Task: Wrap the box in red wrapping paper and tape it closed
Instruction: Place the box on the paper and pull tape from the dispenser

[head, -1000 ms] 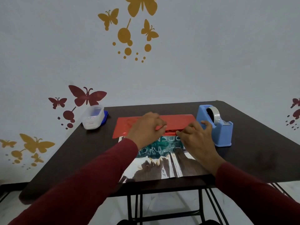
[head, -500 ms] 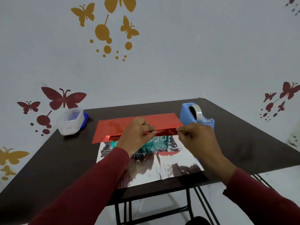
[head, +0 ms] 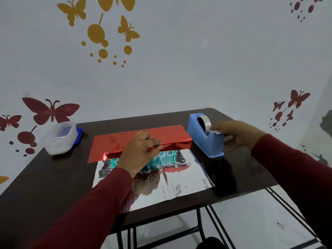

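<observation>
- Dark brown table (head: 53, 180) on black metal legs, set against a pale wall with gold and red butterfly decals (head: 51, 112).
- Wrapping paper (head: 161, 182): near half lies flat, silver underside up, reaching the table's front edge; far half is folded toward the person, red face up.
- Box (head: 165, 159): teal with pale lettering, on the silver side at mid-table, far part covered by the red flap.
- Left hand (head: 139, 153), dark red sleeve: fingers closed, pinching the red flap's edge down on top of the box.
- Right hand (head: 237, 134), dark red sleeve: fingertips narrowed at the loose tape end on the dispenser's cutter; whether the tape is gripped, cannot tell.
- Tape dispenser (head: 204, 136): blue, clear roll fitted, just beside the paper's right edge.
- Plastic container (head: 60, 137): translucent, on a blue lid, far left corner, well apart from the paper.
</observation>
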{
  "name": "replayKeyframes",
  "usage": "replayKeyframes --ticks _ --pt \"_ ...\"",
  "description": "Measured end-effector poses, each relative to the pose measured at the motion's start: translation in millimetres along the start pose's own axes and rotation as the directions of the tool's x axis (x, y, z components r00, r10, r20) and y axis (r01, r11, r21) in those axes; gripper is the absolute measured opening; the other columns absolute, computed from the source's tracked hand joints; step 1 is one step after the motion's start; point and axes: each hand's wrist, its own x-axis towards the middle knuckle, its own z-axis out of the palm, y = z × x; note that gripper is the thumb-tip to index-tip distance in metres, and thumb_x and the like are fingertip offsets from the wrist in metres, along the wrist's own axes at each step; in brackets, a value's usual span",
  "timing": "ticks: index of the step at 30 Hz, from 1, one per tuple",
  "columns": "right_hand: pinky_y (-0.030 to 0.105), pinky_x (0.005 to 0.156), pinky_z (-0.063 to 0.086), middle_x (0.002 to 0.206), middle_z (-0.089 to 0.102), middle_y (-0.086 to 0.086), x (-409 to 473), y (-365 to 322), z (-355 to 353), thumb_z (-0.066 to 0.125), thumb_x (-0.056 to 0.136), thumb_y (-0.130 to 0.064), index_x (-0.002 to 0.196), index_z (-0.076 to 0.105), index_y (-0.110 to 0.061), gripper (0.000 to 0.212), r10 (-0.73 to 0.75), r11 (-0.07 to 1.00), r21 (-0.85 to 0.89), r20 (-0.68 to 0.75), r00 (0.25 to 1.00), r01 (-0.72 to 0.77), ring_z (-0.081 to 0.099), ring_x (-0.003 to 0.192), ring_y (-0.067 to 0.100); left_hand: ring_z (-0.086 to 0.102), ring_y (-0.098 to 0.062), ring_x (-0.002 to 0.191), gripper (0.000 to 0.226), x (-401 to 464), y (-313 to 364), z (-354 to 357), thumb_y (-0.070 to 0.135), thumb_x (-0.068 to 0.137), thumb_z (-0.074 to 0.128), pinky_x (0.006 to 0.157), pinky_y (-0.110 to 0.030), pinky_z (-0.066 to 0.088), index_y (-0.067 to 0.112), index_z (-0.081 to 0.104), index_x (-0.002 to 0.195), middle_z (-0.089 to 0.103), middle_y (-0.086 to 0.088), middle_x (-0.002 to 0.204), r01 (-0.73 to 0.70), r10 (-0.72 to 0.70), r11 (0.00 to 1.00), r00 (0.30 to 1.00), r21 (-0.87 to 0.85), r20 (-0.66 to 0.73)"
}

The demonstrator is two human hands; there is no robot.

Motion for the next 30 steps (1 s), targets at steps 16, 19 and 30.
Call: replayKeyframes --ticks 16,19,30 --pt "0.08 0.09 0.045 0.115 0.065 0.002 1 21 0 0.066 0.097 -0.011 0.102 0.071 -0.008 0.008 -0.12 0.847 0.524 0.021 0.993 0.091 0.059 0.121 0.035 0.049 -0.01 0.081 0.013 1 -2 2 0.019 0.086 0.083 0.068 -0.016 0.039 0.016 0.083 0.099 0.058 0.006 0.082 -0.001 0.001 1.0 1.0 -0.031 -0.01" --pt "0.057 0.065 0.059 0.121 0.069 0.011 2 38 6 0.068 0.093 -0.007 0.11 0.071 0.0 0.019 -0.163 0.825 0.544 -0.032 0.986 0.154 0.067 0.107 0.038 0.049 -0.01 0.081 0.013 0 -2 3 0.019 0.087 0.082 0.067 -0.02 0.042 0.016 0.083 0.1 0.058 0.006 0.083 0.003 -0.003 1.0 1.0 -0.025 -0.007" --pt "0.057 0.084 0.062 0.108 0.071 0.019 -3 54 8 0.076 0.091 -0.005 0.102 0.071 0.006 0.016 -0.234 0.888 0.386 -0.092 0.968 0.251 0.07 0.097 0.029 0.05 -0.01 0.083 0.014 -1 -1 2 0.021 0.088 0.081 0.069 -0.015 0.039 0.017 0.083 0.102 0.059 0.005 0.084 0.013 -0.013 1.0 1.0 -0.009 -0.001"
